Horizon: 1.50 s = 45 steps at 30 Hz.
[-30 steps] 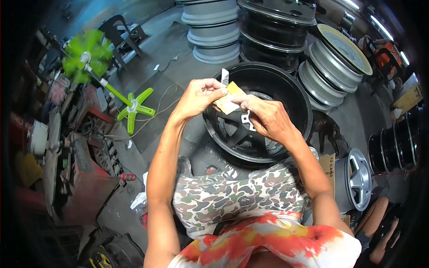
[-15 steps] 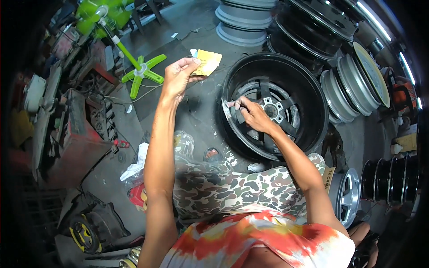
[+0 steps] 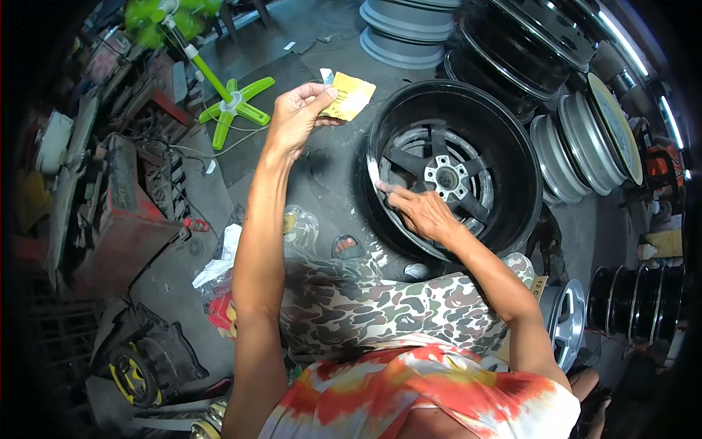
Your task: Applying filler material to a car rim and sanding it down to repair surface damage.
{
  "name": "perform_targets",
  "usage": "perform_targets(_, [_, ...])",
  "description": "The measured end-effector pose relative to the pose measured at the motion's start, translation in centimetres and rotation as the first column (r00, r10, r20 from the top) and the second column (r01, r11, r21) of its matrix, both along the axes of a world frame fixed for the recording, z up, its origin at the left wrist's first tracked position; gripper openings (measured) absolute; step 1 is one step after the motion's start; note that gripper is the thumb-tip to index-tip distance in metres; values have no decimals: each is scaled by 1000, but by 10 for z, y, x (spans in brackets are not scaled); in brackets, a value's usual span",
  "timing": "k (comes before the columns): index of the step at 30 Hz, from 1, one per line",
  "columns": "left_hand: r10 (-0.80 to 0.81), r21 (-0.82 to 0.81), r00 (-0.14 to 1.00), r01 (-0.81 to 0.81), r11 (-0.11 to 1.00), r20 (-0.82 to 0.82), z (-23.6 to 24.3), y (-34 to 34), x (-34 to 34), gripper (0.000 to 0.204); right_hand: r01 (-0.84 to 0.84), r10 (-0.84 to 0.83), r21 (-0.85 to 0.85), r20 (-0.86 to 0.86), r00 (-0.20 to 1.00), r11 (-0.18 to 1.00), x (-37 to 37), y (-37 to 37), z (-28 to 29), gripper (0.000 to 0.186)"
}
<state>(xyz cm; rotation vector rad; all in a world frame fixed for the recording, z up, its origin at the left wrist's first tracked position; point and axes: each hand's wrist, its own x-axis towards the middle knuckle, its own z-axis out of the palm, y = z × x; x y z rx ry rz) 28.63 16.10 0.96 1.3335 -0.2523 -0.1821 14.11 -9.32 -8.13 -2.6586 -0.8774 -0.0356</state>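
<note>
Illegibly small print on yellow sheet (image 3: 354, 96); dark characters on cardboard box (image 3: 540, 286)

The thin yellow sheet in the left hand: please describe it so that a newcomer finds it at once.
Start from the big, round black wheel rim right of centre. Left of its upper edge, the person's bare left hand pinches a thin, squarish yellow sheet between thumb and fingers. Its yellow face with dark markings sets it apart from the smaller white-and-blue scrap showing beside it.

You have a green fan (image 3: 207, 71) far left, a red box (image 3: 135, 241) left, grey rims (image 3: 406, 36) stacked far off, and black rims (image 3: 636, 304) at right.
</note>
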Motion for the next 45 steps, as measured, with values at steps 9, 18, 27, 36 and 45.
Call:
perform_targets(9, [-23, -4, 1000, 23, 1000, 7, -1, -5, -2, 21, 82, -88, 149, 33, 996, 985, 44, 5, -3, 38])
perform_targets(18, [-23, 41, 1000, 23, 999, 0, 0, -4, -3, 22, -28, 18, 187, 55, 998, 982, 33, 4, 9, 29])
perform_targets(27, [-27, 56, 1000, 27, 998, 6, -2, 3, -4, 21, -130, 130, -28, 29, 991, 991, 12, -8, 4, 16])
perform_targets(36, [-34, 70, 999, 33, 997, 14, -5, -1, -5, 22, -74, 77, -59, 52, 996, 996, 61, 2, 12, 26])
perform_targets(45, [-17, 173, 1000, 15, 985, 10, -7, -8, -5, 23, -151, 142, 137, 79, 987, 979, 12, -16, 26, 12])
